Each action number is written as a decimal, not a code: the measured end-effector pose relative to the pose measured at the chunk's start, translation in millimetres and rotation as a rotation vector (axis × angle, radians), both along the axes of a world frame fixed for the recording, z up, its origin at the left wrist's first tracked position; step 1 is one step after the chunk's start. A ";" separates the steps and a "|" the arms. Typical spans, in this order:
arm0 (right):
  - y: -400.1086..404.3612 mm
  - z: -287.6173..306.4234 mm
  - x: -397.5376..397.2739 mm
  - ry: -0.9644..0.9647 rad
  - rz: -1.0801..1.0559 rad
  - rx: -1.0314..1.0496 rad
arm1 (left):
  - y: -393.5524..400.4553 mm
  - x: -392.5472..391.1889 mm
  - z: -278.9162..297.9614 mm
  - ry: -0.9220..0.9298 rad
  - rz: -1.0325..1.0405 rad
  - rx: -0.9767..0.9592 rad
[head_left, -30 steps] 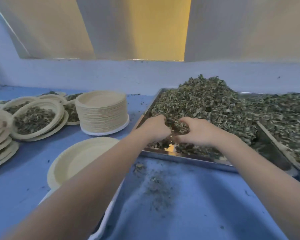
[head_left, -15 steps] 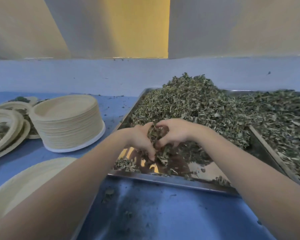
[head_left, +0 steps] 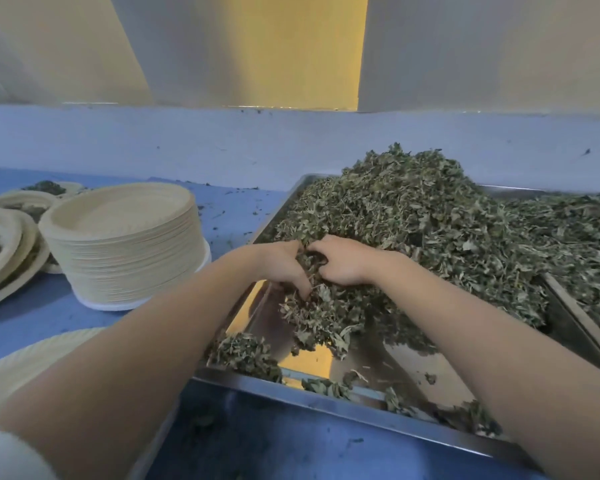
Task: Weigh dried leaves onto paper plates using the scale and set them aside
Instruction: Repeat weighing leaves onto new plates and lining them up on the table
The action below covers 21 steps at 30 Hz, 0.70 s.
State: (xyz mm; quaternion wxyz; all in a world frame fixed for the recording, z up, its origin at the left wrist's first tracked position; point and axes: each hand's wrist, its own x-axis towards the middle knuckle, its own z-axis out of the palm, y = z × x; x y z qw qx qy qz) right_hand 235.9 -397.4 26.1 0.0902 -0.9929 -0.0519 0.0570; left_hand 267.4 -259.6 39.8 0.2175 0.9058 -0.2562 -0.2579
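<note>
Both hands in the leaves (head_left: 413,230): L hand (head_left: 281,263) and R hand (head_left: 340,259) curl round one crumbly clump, thumbs nearly touching, over the shiny steel tray (head_left: 326,400). Leaves heaped dry and flaky at tray's back. Ribbed paper plate stack (head_left: 125,244) sits left on blue table (head_left: 239,216); empty plate (head_left: 21,362) near the L forearm.

- My left forearm covers most of the near paper plate (head_left: 32,358) at lower left; I can't tell what it holds.
- Fingertips of both hands are buried in leaves.
- The filled plates (head_left: 0,251) are cut off at the left edge.
</note>
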 end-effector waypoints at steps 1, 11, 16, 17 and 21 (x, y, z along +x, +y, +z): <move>-3.7 4.9 -8.8 0.030 0.030 -0.005 | 4.1 -3.2 0.9 -0.011 -0.034 0.025; -12.0 31.3 -79.8 0.407 -0.045 0.050 | 30.9 -44.5 27.0 0.089 -0.194 0.247; 20.6 11.5 -68.8 0.231 -0.048 0.266 | 5.0 -57.2 4.2 -0.111 -0.133 0.159; 24.1 10.2 -69.2 0.193 -0.064 0.309 | 3.9 -58.2 4.6 -0.085 -0.113 0.097; 21.9 19.1 -76.6 0.044 -0.128 0.434 | 7.6 -62.4 14.6 -0.120 -0.075 -0.032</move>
